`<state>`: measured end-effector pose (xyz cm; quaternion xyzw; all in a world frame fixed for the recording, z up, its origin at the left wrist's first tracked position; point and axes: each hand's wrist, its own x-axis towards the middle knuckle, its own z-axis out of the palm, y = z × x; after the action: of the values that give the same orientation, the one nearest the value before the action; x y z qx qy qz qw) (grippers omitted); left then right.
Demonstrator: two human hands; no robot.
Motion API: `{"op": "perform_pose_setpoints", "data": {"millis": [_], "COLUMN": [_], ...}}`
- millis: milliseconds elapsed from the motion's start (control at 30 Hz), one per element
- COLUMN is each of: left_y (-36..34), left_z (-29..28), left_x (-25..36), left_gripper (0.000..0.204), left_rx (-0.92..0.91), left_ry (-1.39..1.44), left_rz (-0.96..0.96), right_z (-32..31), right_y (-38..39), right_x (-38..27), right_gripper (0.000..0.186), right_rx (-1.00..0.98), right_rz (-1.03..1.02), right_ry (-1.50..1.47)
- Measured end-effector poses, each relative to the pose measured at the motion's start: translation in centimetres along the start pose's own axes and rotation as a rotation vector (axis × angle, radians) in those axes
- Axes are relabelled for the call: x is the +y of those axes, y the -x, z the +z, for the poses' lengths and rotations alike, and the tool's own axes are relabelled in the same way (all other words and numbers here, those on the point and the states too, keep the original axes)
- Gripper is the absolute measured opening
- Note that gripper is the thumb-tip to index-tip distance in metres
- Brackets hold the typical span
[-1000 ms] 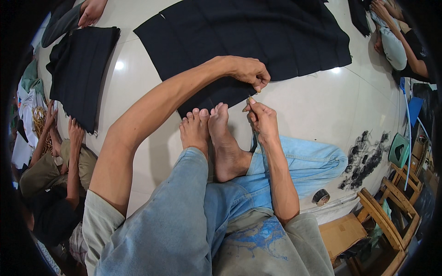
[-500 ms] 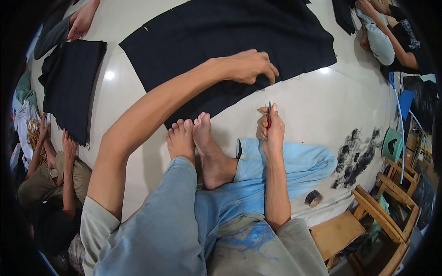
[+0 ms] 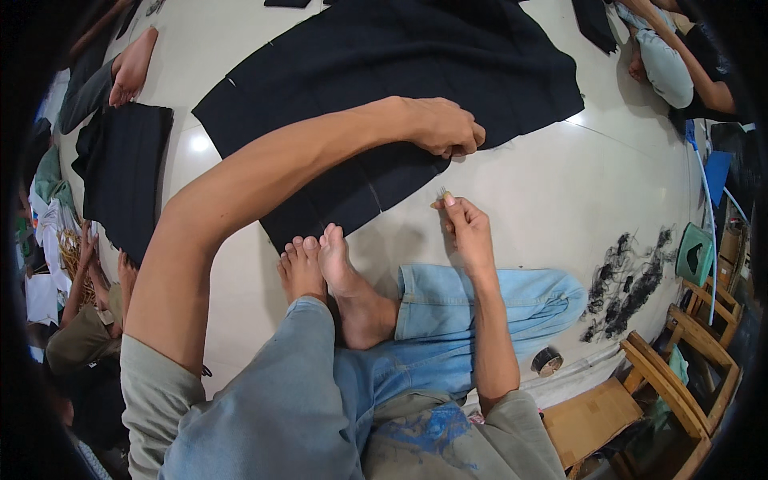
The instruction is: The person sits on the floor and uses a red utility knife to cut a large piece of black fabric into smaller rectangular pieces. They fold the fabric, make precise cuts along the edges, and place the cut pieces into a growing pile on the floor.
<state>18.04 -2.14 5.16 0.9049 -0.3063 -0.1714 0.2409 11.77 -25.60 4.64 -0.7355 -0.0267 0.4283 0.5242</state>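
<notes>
A large sheet of black cloth [image 3: 352, 76] lies spread on the floor in front of my feet. My left hand [image 3: 444, 128] reaches over it, fingers closed in a pinch on its near edge. My right hand [image 3: 468, 232] is just nearer to me, closed around small thread snips [image 3: 443, 192]. Only their thin tips show past my thumb, pointing toward the cloth edge. The handle is hidden in the palm. A pale seam line or slit crosses the cloth near my toes.
Folded black cloth [image 3: 124, 172] lies to the left, by another person's foot [image 3: 132, 68]. Black thread scraps [image 3: 624, 280] and a tape roll [image 3: 547, 362] lie on the right. Wooden frames [image 3: 672, 384] and a cardboard piece [image 3: 592, 420] stand at lower right. Other people sit around.
My left hand has come down onto the cloth's edge and closed on it. My right hand has turned its snips leftward, hiding the red handle. The view has shifted slightly.
</notes>
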Motion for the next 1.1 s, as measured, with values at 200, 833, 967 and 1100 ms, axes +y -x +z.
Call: {"op": "perform_pose_setpoints", "data": {"millis": [200,833,967,1100], "left_y": [0.9,-0.9,-0.9,-1.0], "left_z": [0.3,0.3,-0.2,-0.2], "left_x": [-1.0,-0.7,-0.4,-0.4], "left_gripper": [0.007,0.015,0.013,0.014], "left_rx": [0.07,0.074,0.029,0.016], "left_ry": [0.438,0.317,0.314,0.321], "left_rz": [-0.108,-0.208,-0.226,-0.242], "right_z": [-1.6,0.3,0.5,0.6], "right_y": [-2.7,-2.0,-2.1,-2.3], "right_x": [-1.7,-1.2,-1.1,-1.0], "right_gripper": [0.041,0.042,0.041,0.04], "right_rx": [-0.206,-0.074,-0.069,-0.063], "right_rz": [0.205,0.253,0.216,0.214], "right_ry": [-0.23,-0.277,-0.272,-0.262]}}
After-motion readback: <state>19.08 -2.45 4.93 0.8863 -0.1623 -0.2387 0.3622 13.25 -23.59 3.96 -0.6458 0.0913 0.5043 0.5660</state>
